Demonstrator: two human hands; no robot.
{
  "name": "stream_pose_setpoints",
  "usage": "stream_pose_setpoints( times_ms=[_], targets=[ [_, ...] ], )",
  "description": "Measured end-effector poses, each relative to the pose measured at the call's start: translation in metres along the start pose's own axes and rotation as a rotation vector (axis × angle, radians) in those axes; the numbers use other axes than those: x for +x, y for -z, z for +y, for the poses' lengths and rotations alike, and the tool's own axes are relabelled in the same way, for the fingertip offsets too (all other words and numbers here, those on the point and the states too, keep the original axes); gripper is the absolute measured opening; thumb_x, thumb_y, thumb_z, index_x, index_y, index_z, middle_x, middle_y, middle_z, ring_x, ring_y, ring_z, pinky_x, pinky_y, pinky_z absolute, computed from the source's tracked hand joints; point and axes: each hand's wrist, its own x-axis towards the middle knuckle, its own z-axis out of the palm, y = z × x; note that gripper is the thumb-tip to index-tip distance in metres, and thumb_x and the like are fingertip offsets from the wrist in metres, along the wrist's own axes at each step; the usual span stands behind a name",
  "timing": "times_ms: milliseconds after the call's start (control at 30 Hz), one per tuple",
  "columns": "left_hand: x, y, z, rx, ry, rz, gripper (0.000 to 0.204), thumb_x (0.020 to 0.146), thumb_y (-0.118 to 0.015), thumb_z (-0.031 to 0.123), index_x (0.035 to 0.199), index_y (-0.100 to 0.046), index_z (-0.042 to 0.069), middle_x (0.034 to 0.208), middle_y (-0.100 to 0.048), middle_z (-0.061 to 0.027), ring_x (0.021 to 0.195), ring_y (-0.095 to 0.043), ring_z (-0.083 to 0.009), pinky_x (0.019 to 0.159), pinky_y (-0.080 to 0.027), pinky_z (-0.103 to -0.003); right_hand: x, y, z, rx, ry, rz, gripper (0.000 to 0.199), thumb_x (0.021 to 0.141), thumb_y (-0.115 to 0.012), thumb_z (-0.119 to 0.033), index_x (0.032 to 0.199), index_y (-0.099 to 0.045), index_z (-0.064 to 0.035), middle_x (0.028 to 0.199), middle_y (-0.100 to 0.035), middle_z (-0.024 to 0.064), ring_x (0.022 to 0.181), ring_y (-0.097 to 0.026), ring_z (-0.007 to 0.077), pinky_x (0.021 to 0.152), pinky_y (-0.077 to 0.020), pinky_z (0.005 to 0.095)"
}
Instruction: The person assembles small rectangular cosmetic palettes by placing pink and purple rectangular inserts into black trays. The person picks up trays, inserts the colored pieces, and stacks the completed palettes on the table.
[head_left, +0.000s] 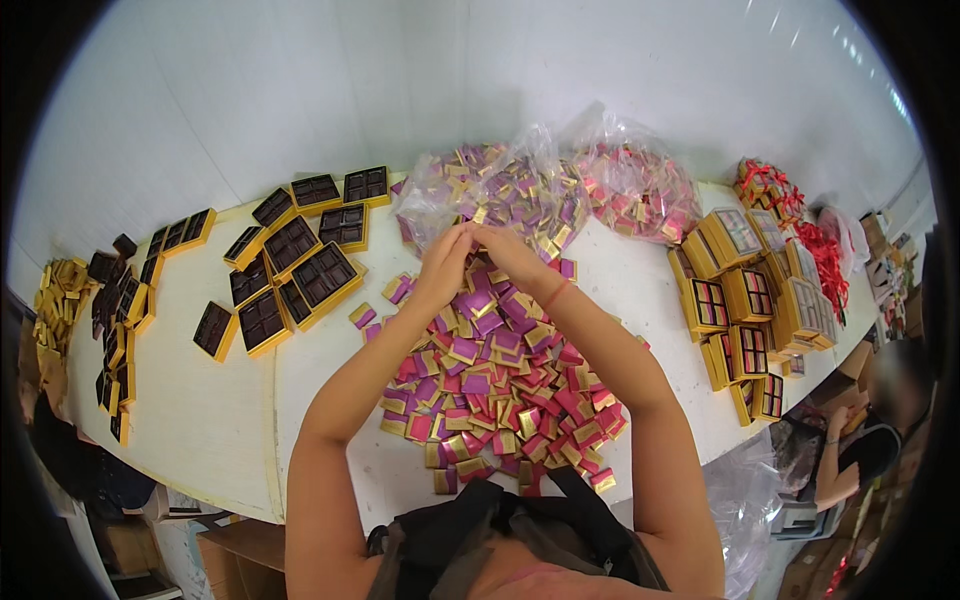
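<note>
My left hand (447, 262) and my right hand (508, 256) meet at the near side of a clear plastic bag (412, 208) full of purple and gold wrapped pieces. The fingers of both hands are bent inward and close together. Whatever they pinch, perhaps the bag's edge or some pieces, is hidden from me. Under my wrists and forearms spreads a loose heap of small wrapped sweets (500, 375) in purple, pink and gold. A thin red band circles my right wrist.
A second clear bag (645, 195) holds pink and gold pieces. Yellow boxes with dark divided trays (292, 245) lie on the left of the white table (180, 370). Filled boxes (750, 295) and red ribbons (822, 262) are at right. Another person (865, 455) sits at far right.
</note>
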Motion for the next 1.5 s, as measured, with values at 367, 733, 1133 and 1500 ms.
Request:
stream_pose_setpoints(
  times_ms=[367, 733, 1133, 1500],
  targets=[
    [0.076, -0.005, -0.020, 0.928, 0.270, -0.161, 0.065, 0.095, -0.037, 0.056, 0.133, -0.057, 0.006, 0.139, -0.051, -0.0250, 0.121, -0.053, -0.0441, 0.103, -0.041, -0.051, 0.030, 0.019, 0.018, -0.973, -0.075, 0.003, 0.045, 0.092, -0.040, -0.029, 0.107, -0.070, 0.0004, 0.122, -0.061, 0.0296, 0.122, -0.053, 0.0455, 0.108, -0.0351, 0.0548],
    [0.096, 0.033, -0.063, 0.752, 0.216, -0.004, 0.053, 0.096, -0.039, 0.041, 0.116, -0.065, -0.002, 0.124, -0.057, -0.0331, 0.120, -0.051, -0.0493, 0.103, -0.041, -0.049, 0.073, -0.009, 0.002, -0.968, -0.040, -0.076, 0.046, 0.095, -0.040, -0.028, 0.115, -0.063, 0.0062, 0.125, -0.057, 0.0338, 0.117, -0.057, 0.0444, 0.099, -0.0455, 0.0483],
    [0.060, 0.023, -0.035, 0.120, 0.014, 0.043, 0.049, 0.099, -0.049, 0.033, 0.134, -0.053, -0.001, 0.127, -0.055, -0.0228, 0.122, -0.053, -0.0346, 0.104, -0.039, -0.039, 0.000, 0.037, -0.036, 0.302, -0.201, -0.487, 0.058, 0.103, -0.046, -0.031, 0.151, -0.032, -0.0008, 0.151, -0.041, 0.0090, 0.138, -0.038, 0.0191, 0.114, -0.0318, 0.0335],
    [-0.068, 0.023, 0.038, 0.351, -0.135, -0.220, 0.035, 0.102, -0.045, 0.022, 0.124, -0.062, 0.000, 0.117, -0.059, -0.0135, 0.115, -0.055, -0.0269, 0.101, -0.040, -0.036, -0.100, 0.005, -0.021, -0.022, -0.022, -0.228, 0.074, 0.104, -0.040, -0.046, 0.153, -0.020, 0.0047, 0.160, -0.024, 0.0173, 0.148, -0.024, 0.0260, 0.117, -0.0246, 0.0338]
  ],
)
